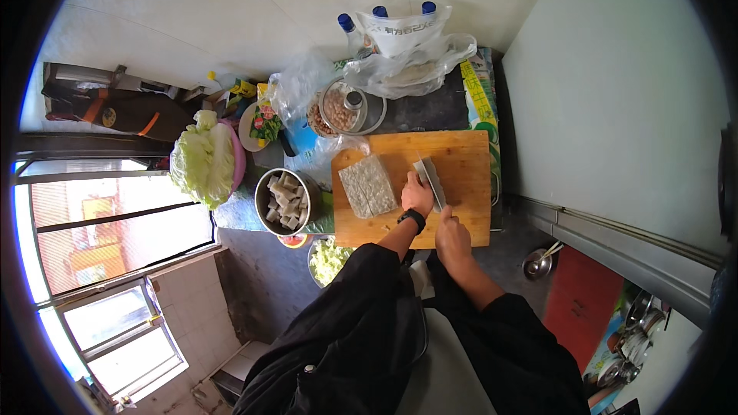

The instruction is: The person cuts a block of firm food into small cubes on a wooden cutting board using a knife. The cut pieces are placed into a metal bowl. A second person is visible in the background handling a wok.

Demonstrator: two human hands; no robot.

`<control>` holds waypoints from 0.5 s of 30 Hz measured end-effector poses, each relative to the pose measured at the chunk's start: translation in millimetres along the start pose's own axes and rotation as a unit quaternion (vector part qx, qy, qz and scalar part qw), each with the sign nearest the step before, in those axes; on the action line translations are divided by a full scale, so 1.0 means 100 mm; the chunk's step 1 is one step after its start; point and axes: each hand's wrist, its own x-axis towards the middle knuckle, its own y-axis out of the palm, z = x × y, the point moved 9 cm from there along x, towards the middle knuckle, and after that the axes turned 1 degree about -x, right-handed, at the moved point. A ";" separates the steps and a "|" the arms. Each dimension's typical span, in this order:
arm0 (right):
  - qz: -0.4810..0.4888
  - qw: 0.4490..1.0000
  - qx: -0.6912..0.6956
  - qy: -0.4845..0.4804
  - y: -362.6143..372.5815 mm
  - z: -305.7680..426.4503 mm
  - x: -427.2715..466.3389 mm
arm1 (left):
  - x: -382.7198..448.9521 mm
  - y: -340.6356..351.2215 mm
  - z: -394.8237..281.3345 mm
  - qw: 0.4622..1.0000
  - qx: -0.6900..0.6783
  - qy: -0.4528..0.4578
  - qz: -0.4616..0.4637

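Note:
A wooden cutting board [467, 155] lies before me with a grey, speckled block of food [368, 187], possibly konjac, on its left half. Near the board's middle, my left hand [417, 193], wearing a black watch, holds a strip of grey food [438, 184] with curled fingers. My right hand [452, 236] grips the handle of a kitchen knife [429, 180]. Its blade stands on edge against the strip, close to my left fingertips. The hand covers part of the strip. Left of the board, a metal pot [316, 202] contains cut grey chunks [286, 200].
Behind the board are a glass-lidded bowl of peanuts [340, 109], plastic bags [421, 69] and blue-capped bottles [346, 23]. A Chinese cabbage [202, 161] sits in a pink basin [238, 155] at left. Chopped cabbage [330, 260] is below the board's edge. A pale panel [611, 86] rises at right.

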 end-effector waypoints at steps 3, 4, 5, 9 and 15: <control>0.021 1.000 0.001 0.013 0.00 0.05 0.09 | 0.02 0.00 0.00 1.000 0.006 -0.009 0.010; 0.028 0.999 -0.006 0.018 0.02 0.04 0.12 | 0.03 -0.01 -0.02 1.000 0.008 -0.015 0.016; 0.035 0.999 -0.014 0.023 0.05 0.02 0.15 | 0.04 -0.02 -0.03 1.000 0.009 -0.021 0.022; 0.050 0.998 -0.025 0.026 0.10 -0.02 0.22 | 0.06 -0.08 -0.01 1.000 0.013 -0.014 -0.005; 0.019 0.999 -0.041 -0.028 0.29 -0.16 0.20 | 0.05 -0.12 -0.02 1.000 0.007 -0.021 0.012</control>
